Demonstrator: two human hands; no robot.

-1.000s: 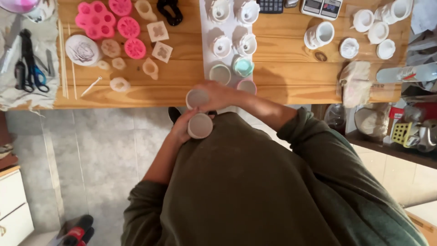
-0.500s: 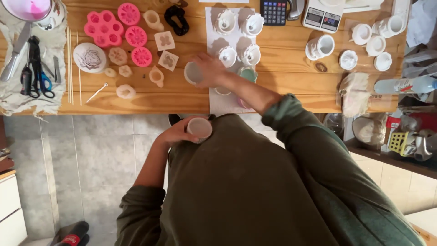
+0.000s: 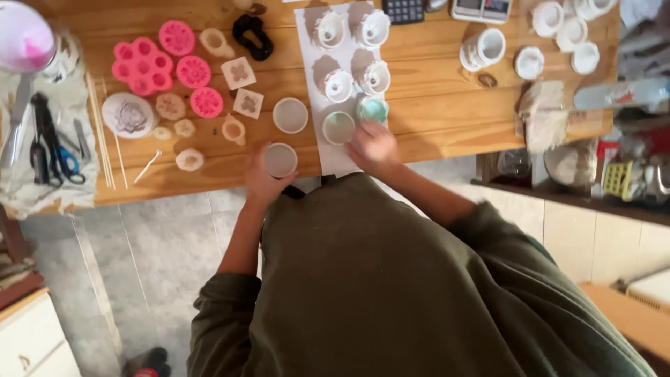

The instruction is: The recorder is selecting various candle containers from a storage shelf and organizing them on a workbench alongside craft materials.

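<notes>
Left hand (image 3: 264, 183) brought its cup (image 3: 280, 160) to table edge (image 3: 174, 190).

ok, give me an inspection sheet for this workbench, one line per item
Surface: wooden table, a white paper sheet across its middle.
Job's things: round cup in the left hand; two more round cups and a teal cup close by.
Clutter: pink moulds, white castings, scissors, wooden sticks, calculator, scale.
Grips: left hand holds the round cup; right hand is blurred, beside the teal cup.
Cables: nothing seen.
Surroundings: tiled floor, white cabinet.
</notes>
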